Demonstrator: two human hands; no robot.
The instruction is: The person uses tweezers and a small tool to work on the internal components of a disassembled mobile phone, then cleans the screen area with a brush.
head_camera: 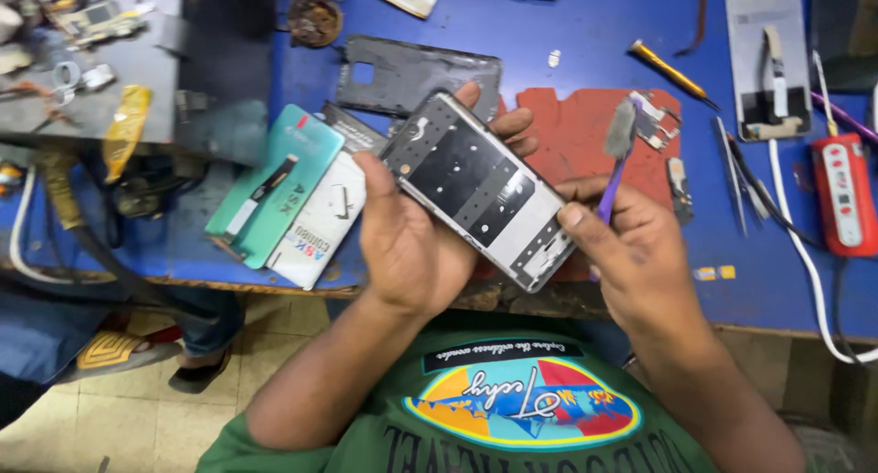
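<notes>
Here our left hand [412,240] grips the phone frame [480,189] over the bench edge, while our right hand [640,253] closes on a purple brush [617,148] and steadies the frame's lower end. It looks stripped already; its back cover [416,75] and small board [654,121] lie beyond, on the blue table [585,34]

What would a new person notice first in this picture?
Both hands hold an opened phone frame at the centre: the left hand cradles it, the right hand steadies its lower end and holds a purple brush. Behind lies a red mat on the blue table.
</notes>
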